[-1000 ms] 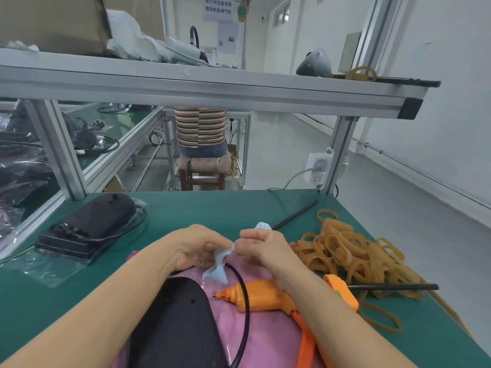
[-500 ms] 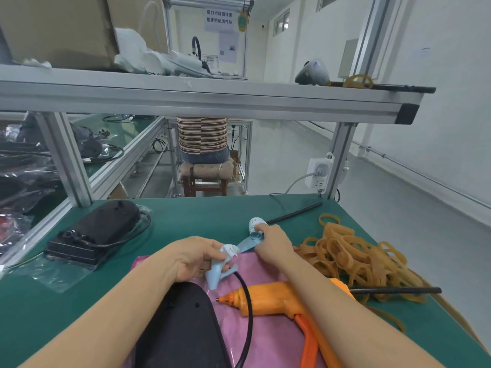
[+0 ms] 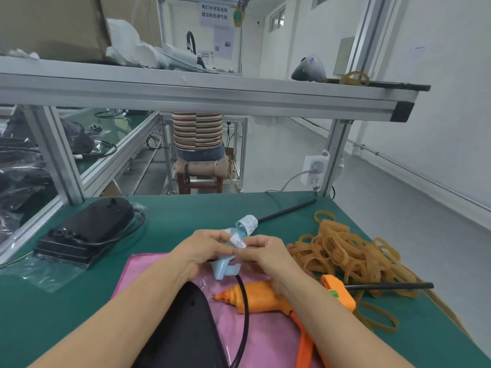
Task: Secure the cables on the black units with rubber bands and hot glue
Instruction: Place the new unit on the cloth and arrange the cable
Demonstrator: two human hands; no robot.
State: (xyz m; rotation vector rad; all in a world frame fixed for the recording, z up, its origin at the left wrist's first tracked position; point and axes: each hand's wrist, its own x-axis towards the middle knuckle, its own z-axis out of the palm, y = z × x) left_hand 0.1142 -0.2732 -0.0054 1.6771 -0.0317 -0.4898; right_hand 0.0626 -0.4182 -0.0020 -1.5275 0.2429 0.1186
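Observation:
A black unit (image 3: 183,330) lies on a pink cloth (image 3: 138,264) in front of me, its black cable (image 3: 244,309) running up toward my hands. My left hand (image 3: 202,248) and my right hand (image 3: 263,251) meet above the cloth and both pinch a light blue label strip (image 3: 225,266) with a small white sticker (image 3: 237,241). The strip's curled roll end (image 3: 247,224) rests on the green table just beyond my hands. An orange hot glue gun (image 3: 257,297) lies on the cloth under my right forearm. A heap of tan rubber bands (image 3: 345,253) sits to the right.
A second black unit (image 3: 87,229) with a coiled cable rests on clear plastic at the left. Two black rods (image 3: 289,209) (image 3: 388,286) lie on the table. Aluminium frame posts and a shelf stand ahead; a power socket (image 3: 314,171) hangs on the right post. A person sits on a stool beyond.
My right hand has come back from the roll end to meet my left hand. Both hands now pinch the strip close together, with the white sticker showing between them.

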